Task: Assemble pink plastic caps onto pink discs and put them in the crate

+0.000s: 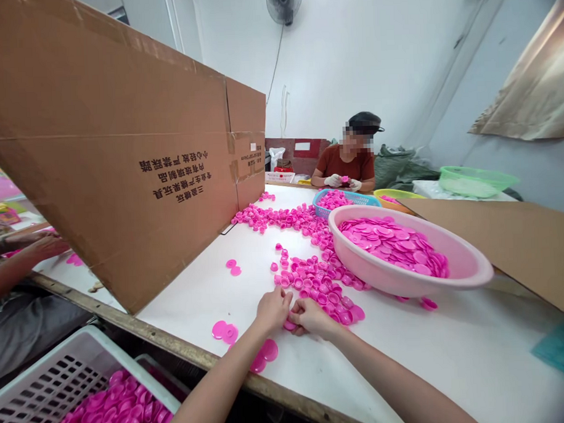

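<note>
My left hand (pixel 272 309) and my right hand (pixel 312 315) meet on the white table (pixel 453 347), fingers curled together around a small pink plastic piece (pixel 290 325). They rest at the near end of a pile of pink plastic caps (pixel 319 281). Flat pink discs (pixel 224 331) lie just left of my left forearm, and another pink disc (pixel 263 354) lies beneath it.
A pink basin (pixel 460 270) of flat discs stands to the right. A tall cardboard sheet (pixel 123 155) stands upright on the left. A white crate (pixel 51 380) with pink parts sits below the table edge. A person sits opposite behind a blue basket (pixel 346 200). Another person's arm (pixel 15 258) shows at left.
</note>
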`<state>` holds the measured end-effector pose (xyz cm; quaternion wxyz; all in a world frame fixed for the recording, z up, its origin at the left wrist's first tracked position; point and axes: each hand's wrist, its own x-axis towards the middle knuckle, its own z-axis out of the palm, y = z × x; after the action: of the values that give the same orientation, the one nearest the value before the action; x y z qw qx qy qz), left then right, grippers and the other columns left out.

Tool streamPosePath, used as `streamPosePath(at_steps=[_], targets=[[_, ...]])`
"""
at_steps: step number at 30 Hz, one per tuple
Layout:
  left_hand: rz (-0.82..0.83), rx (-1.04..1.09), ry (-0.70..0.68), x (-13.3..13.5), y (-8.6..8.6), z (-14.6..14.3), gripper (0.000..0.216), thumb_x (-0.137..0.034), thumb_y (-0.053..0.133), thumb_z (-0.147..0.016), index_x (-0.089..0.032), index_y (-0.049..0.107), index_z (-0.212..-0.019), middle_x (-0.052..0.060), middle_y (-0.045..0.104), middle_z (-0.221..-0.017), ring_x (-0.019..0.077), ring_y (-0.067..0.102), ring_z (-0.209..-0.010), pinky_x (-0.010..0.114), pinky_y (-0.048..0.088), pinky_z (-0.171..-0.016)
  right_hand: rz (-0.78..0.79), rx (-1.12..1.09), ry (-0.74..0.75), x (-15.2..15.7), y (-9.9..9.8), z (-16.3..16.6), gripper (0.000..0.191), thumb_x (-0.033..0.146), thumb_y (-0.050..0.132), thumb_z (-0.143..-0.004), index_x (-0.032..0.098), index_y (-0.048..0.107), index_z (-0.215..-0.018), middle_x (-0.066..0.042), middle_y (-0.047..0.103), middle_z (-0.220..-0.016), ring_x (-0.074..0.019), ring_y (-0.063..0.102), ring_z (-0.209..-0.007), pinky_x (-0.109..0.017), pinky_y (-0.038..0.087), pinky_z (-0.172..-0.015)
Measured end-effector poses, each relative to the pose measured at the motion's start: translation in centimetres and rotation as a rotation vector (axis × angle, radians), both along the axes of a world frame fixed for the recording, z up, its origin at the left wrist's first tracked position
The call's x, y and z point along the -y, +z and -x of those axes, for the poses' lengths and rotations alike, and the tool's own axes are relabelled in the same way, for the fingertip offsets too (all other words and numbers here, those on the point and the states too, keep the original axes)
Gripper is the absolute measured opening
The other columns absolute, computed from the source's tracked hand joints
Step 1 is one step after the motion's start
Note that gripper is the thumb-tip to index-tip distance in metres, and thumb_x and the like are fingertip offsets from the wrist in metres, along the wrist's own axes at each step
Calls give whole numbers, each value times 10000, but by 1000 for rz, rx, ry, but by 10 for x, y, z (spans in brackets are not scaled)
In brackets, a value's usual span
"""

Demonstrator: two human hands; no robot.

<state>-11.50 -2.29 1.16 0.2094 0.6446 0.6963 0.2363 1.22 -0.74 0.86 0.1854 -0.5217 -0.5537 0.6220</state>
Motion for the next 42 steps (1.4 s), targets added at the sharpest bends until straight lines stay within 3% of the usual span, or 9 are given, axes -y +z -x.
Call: streamPosePath(at_steps=[3,7,18,23,27,31,35,39,42], targets=[[-64,-197,73,-7,-5,-10,304,-358,278,-831,-167,509,-883,82,562,-899,219,485,-873,329,338,-730,60,-47,-3,-1,4,-3,146,161,569,-741,134,442,-674,0,579,-540,-122,613,-526,-197,513,-506],[-24,-321,94,-5,-11,-14,269,-321,267,-839,-191,480,-938,76,506,-971,216,430,-918,348,324,-751,194,-28,177,-13,17,-13,111,147,609,-708,103,515,-749,-33,617,-618,-130,631,-619,-186,524,-576],[-108,-328,52,-7,-14,-22,205,-274,309,-832,-213,485,-917,56,502,-918,212,407,-860,335,307,-703,117,219,430,-33,11,-11,96,120,572,-712,133,477,-701,-8,601,-477,-143,617,-506,-188,496,-460],[-118,-313,95,-3,-5,-22,254,-291,270,-850,-218,488,-957,66,511,-958,216,423,-894,343,305,-738,58,103,341,-24,2,-13,91,107,522,-740,140,448,-697,9,584,-460,-134,610,-497,-191,491,-461],[-28,-328,-12,4,12,-21,299,-307,242,-861,-194,516,-905,58,583,-787,199,504,-797,322,323,-714,-9,72,197,-1,5,-4,70,102,472,-759,140,436,-712,2,582,-485,-133,601,-492,-208,481,-470],[-66,-314,3,40,44,23,244,-346,309,-833,-222,517,-864,22,613,-746,160,550,-714,257,344,-659,-293,35,301,31,12,8,106,187,480,-768,126,548,-821,-48,629,-684,-145,606,-608,-235,473,-547],[33,-484,298,130,66,134,289,-472,267,-790,-272,474,-800,-42,592,-630,186,568,-641,279,376,-608,-762,108,535,59,18,11,240,180,480,-784,206,600,-990,-52,602,-957,-161,539,-873,-265,404,-781],[152,-770,570,209,54,222,330,-523,230,-721,-276,428,-629,-48,538,-592,244,558,-628,400,404,-605,-905,203,653,69,18,8,220,216,501,-794,215,613,-982,-44,578,-996,-170,475,-937,-259,346,-829],[-23,-591,492,200,38,207,276,-522,327,-686,-301,474,-762,-22,562,-734,233,559,-713,404,428,-678,-857,241,595,67,15,5,204,227,566,-745,210,625,-940,-37,576,-932,-170,474,-905,-240,357,-799]])
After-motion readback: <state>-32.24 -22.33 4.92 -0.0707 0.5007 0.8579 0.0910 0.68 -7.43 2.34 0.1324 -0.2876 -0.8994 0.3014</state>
